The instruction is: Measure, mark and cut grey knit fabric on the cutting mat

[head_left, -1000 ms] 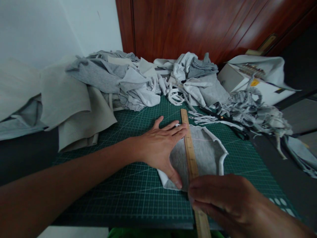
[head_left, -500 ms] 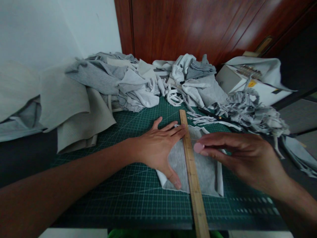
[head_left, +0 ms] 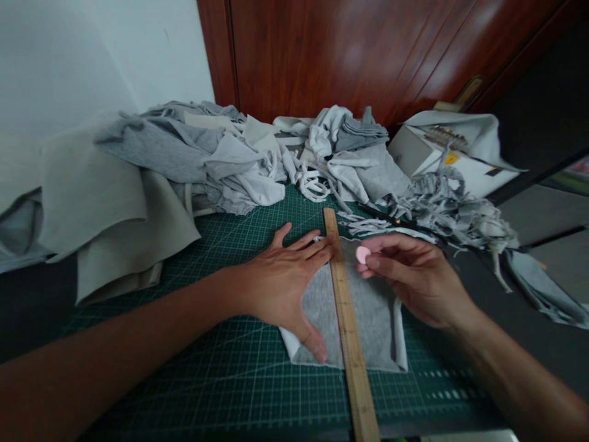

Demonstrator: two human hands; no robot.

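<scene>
My left hand (head_left: 288,282) lies spread over a piece of grey fabric (head_left: 375,325), its fingertips touching the left edge of a wooden ruler (head_left: 347,319). The ruler runs lengthwise across the fabric and reaches past its near edge. Between the thumb and fingers of my right hand (head_left: 409,270) is a small pink piece of tailor's chalk (head_left: 362,255), held just right of the ruler's upper part. Whether the chalk touches the fabric I cannot tell. White folded edges show along the fabric's sides.
A green cutting mat (head_left: 207,368) lies under the work. Behind it are heaps of grey cloth (head_left: 184,144) and cut scraps (head_left: 460,202). Beige fabric pieces (head_left: 138,239) hang over the left side. A white box (head_left: 414,150) stands at the back right, near black-handled scissors (head_left: 380,213).
My right hand has moved up and left along the ruler and turned, with the chalk showing more fully. My left hand stays spread in place. The whole view has shifted slightly.
</scene>
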